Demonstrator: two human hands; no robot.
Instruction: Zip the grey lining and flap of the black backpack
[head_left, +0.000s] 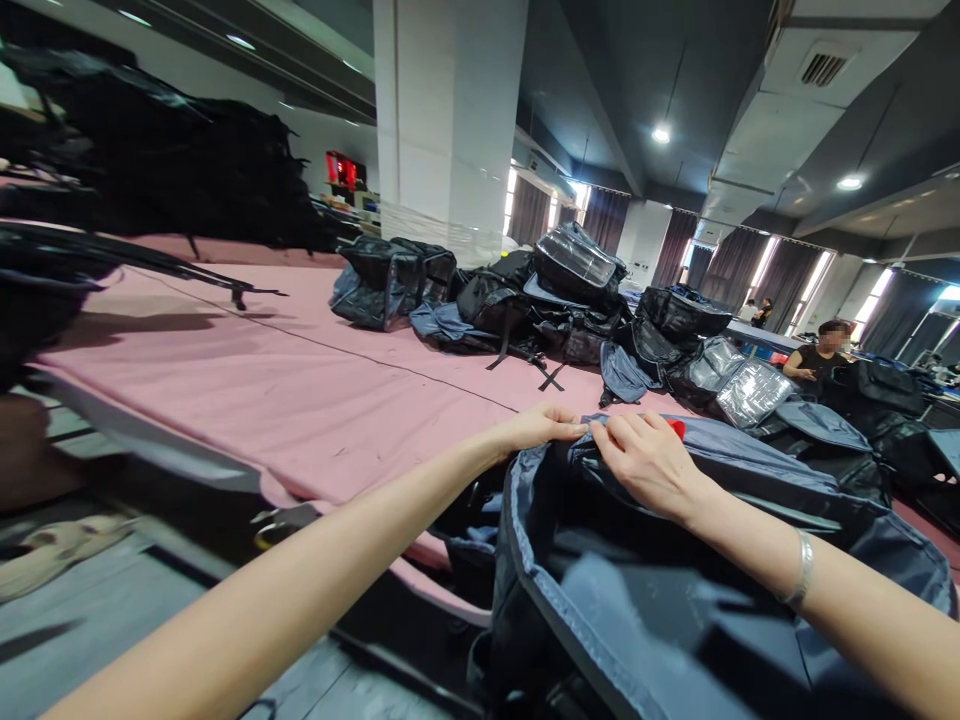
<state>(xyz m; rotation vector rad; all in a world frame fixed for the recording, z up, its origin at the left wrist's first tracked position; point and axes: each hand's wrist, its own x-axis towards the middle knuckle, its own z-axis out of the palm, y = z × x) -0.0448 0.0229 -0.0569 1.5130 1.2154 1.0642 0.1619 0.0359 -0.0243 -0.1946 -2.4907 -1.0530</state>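
A blue-grey backpack (675, 590) lies open in front of me at the near edge of the pink table (285, 390). My left hand (536, 428) pinches the top edge of the backpack's fabric with closed fingers. My right hand (651, 465) grips the same edge just to the right, fingertips almost touching the left hand's. A small red item (677, 428) peeks out just behind my right hand. A silver bracelet (802, 568) sits on my right wrist.
A pile of black and blue backpacks (540, 300), some in clear plastic, lies at the table's far side. More black bags (150, 170) are stacked at the left. A white pillar (446, 120) stands behind. A person (821, 355) sits at the right.
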